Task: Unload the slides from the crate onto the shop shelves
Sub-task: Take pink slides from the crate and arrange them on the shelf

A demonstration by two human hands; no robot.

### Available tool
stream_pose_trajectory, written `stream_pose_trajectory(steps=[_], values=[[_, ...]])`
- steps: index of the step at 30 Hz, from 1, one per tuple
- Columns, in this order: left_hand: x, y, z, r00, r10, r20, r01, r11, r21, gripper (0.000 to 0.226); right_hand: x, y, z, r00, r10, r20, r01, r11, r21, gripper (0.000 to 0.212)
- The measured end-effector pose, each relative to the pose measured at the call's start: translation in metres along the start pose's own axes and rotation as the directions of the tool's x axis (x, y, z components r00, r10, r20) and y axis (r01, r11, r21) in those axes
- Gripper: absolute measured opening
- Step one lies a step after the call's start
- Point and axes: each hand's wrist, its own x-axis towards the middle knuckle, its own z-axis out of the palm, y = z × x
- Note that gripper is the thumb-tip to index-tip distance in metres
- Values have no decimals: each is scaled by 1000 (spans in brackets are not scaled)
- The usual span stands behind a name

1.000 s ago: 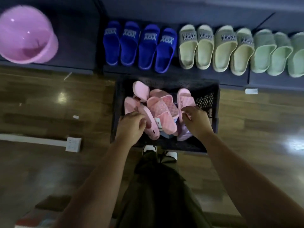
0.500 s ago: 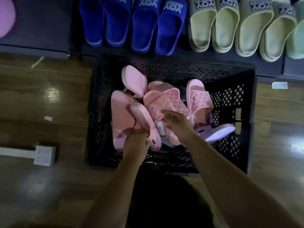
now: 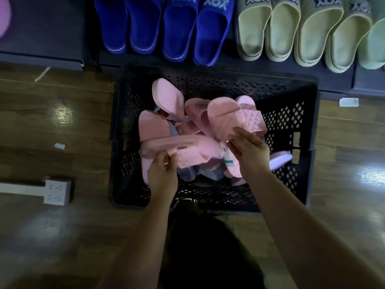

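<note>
A black perforated crate [image 3: 295, 130] stands on the floor before the low dark shelf [image 3: 45, 34]. Inside it lies a jumble of several pink quilted slides. My left hand [image 3: 161, 176] pinches the edge of one pink slide [image 3: 187, 151] lying crosswise near the crate's front. My right hand [image 3: 250, 151] grips another pink slide [image 3: 231, 117], lifted and tilted above the pile. A lilac slide [image 3: 280, 160] shows behind my right wrist.
On the shelf stand blue slides [image 3: 162, 28], then pale yellow-green slides [image 3: 302, 36] and a mint one [image 3: 375, 42]. A white power strip [image 3: 56, 191] lies on the wooden floor at left. A pink basin edge [image 3: 4, 15] shows top left.
The view has dropped closer to the crate. My right hand has taken a pink slide and raised it; my left hand has turned its slide crosswise.
</note>
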Motion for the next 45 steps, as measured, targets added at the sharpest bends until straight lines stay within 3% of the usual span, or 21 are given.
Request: stream_pose_trajectory(steps=[4,7,10,12,15,18,22,26,29,31,34,35,37,39,45], values=[[4,9,15,984,-83,-159,58,986,-156,33,-2,6,0,988,-24,-155,42,993,115,19],[0,8,27,969,-226,-98,183,927,-328,36,-1,11,1,970,-8,-243,49,985,162,21],[-4,14,30,911,-412,5,289,631,-720,27,-2,16,-1,957,6,-289,48,983,180,25],[-2,20,32,868,-497,28,281,442,-852,23,-3,21,-1,956,52,-287,8,978,206,26],[5,25,40,847,-495,191,374,301,-877,18,-11,35,5,967,159,-200,-99,955,278,24],[13,27,49,749,-513,420,564,161,-810,7,-17,50,15,962,235,-135,-185,933,308,25],[11,28,62,669,-516,535,676,124,-726,11,-14,65,20,942,283,-182,-250,950,184,25],[12,19,73,690,-465,555,704,251,-665,15,-8,65,13,932,292,-216,-292,956,31,21],[17,25,79,689,-451,568,718,311,-623,9,1,62,2,957,205,-204,-261,916,-306,23],[20,28,83,677,-439,592,734,341,-587,13,2,56,-4,970,199,-143,-241,876,-417,25],[22,21,91,680,-435,590,724,273,-633,40,3,42,-12,977,167,-136,-210,873,-440,9],[22,19,94,678,-439,590,721,239,-650,39,4,38,-15,979,140,-146,-191,876,-443,10],[22,19,96,682,-436,587,702,165,-693,15,9,31,-22,980,80,-180,-154,881,-447,10],[25,23,96,702,-435,564,664,116,-738,23,13,23,-25,979,14,-206,-104,895,-434,15],[10,48,64,808,-508,300,428,154,-890,30,35,1,-31,985,-16,-173,-22,976,-216,25]])
